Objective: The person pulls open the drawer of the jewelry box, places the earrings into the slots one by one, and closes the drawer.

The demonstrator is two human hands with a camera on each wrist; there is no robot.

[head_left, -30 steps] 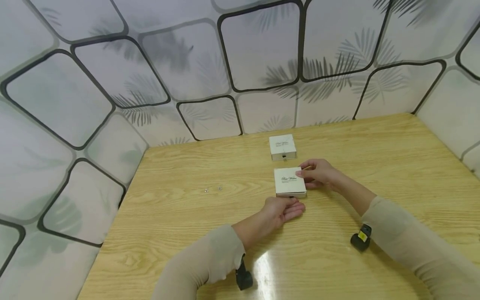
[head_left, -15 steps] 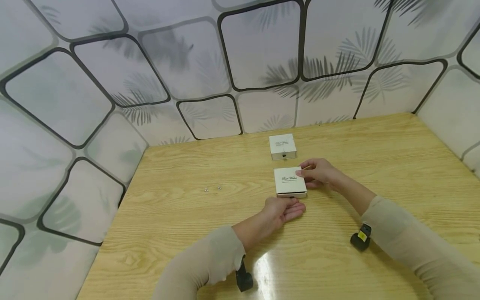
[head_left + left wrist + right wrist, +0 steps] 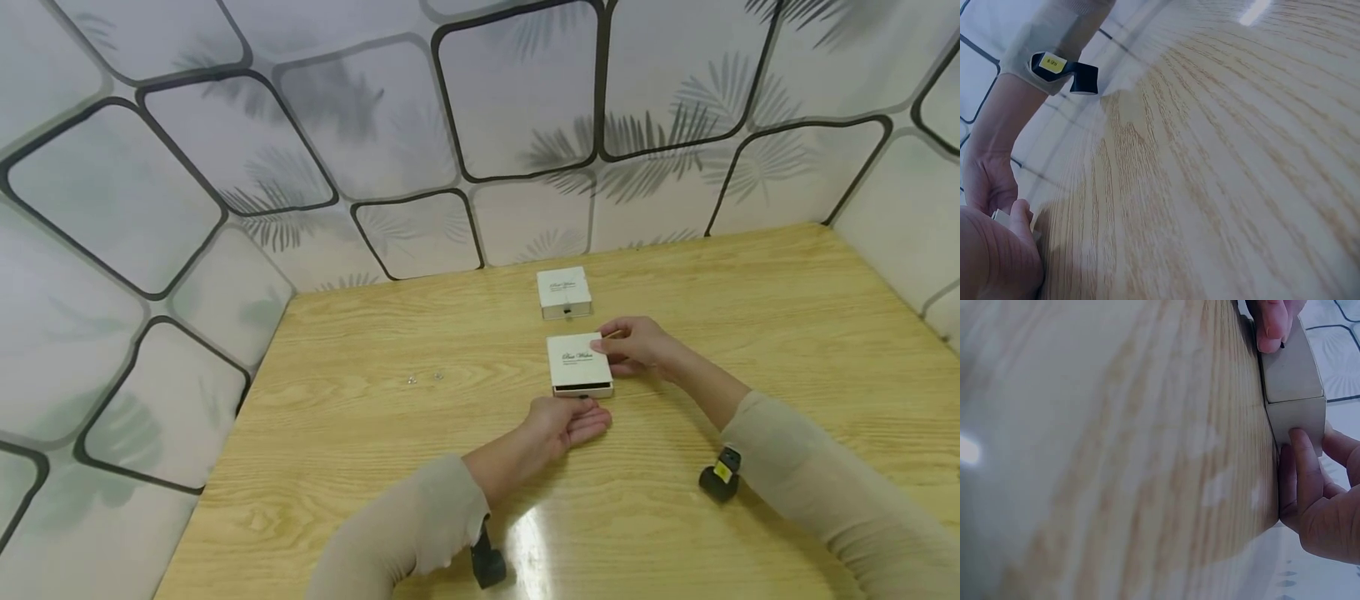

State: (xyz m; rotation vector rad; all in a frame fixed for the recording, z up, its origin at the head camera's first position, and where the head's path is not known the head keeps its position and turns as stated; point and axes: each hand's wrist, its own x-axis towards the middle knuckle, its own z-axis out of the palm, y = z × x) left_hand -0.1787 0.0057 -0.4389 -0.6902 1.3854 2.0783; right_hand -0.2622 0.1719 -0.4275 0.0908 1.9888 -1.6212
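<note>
A small white drawer-style gift box [image 3: 577,358] with black script on its lid lies on the table. My right hand [image 3: 637,346] grips the sleeve at its right side, thumb on top and fingers against the side wall [image 3: 1294,415]. At the near edge, my left hand [image 3: 564,423] pinches the drawer [image 3: 597,392] by its front pull tab, palm turned partly up. The drawer stands slightly out of the sleeve, showing a dark gap. In the left wrist view, my left hand [image 3: 1000,256] hides most of the box.
Behind stands a second, similar white box [image 3: 565,292], closed, with a dark tab in front. Two tiny shiny pieces [image 3: 412,379] lie to the left on the wooden table [image 3: 337,433], too small to identify. Patterned wall panels [image 3: 525,100] border the back and sides.
The drawer has slid a little toward me out of its sleeve, so a dark gap has widened at the front. My left hand shifted slightly nearer; my right hand stayed put.
</note>
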